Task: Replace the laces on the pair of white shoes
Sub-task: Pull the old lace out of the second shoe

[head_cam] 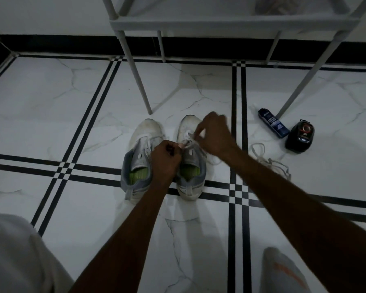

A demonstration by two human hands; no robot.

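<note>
**Both hands at the right shoe's lacing**

Left shoe (140,153) stands on the floor (51,98) near its middle, toe pointing toward the far wall, heel toward the person. It is untouched, with a lace visible across its upper. Left hand (166,158) sits just right of it, over the gap between the shoes, fingers curled into a fist pinching the lace (188,144) of the right shoe (189,161). Right hand (215,134) is above that shoe's forefoot, thumb and forefinger pinching the same lace further up.

A loose lace (268,161) lies in a tangle on the floor right of the pair, well apart from both hands. Beyond it, a blue bottle (273,125) lies flat beside a black container (300,136).

Fingertips are blurred, and the lace's eyelet path is not readable. The left forearm covers part of each shoe.
</note>
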